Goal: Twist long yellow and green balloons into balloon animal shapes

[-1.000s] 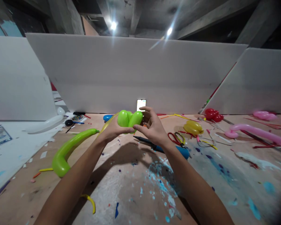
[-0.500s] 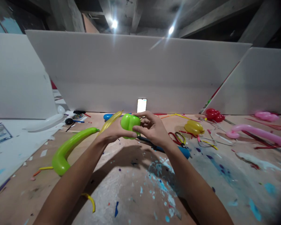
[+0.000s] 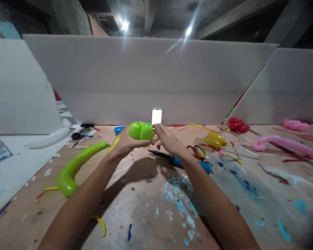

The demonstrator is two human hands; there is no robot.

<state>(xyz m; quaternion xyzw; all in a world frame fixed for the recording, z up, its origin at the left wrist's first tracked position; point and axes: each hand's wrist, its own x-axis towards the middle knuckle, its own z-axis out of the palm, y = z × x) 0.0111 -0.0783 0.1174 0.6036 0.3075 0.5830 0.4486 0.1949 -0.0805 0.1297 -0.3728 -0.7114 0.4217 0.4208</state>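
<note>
Green balloon [image 3: 141, 131], twisted into two short fat lobes side by side, is held up above the bench [image 3: 146, 211], near the middle of the view. The left hand [image 3: 123, 144] has its fingers [image 3: 143, 141] clenched around the lobes from below and behind. The right hand [image 3: 169, 142] comes in from the right, and its fingertips [image 3: 156, 129] meet the lobes' right side. They look pinched together there, but whether they actually grip cannot be told.

A long balloon [image 3: 75, 166], also green, lies curved on the bench to the left, its far end running up behind the left wrist. Whether it joins the lobes is hidden.

A black and blue pump [image 3: 177, 160] lies on the bench just under the right wrist. Scissors [image 3: 198, 152] lie to its right, with a yellow balloon [image 3: 216, 139] just beyond them. Farther right lie a red balloon [image 3: 237, 125] and a pink balloon [image 3: 289, 144]. A lit phone [image 3: 157, 116] stands against the white board [image 3: 146, 80] behind the hands, and a blue balloon [image 3: 119, 130] lies near its foot. The bench is spattered with blue and white paint.
</note>
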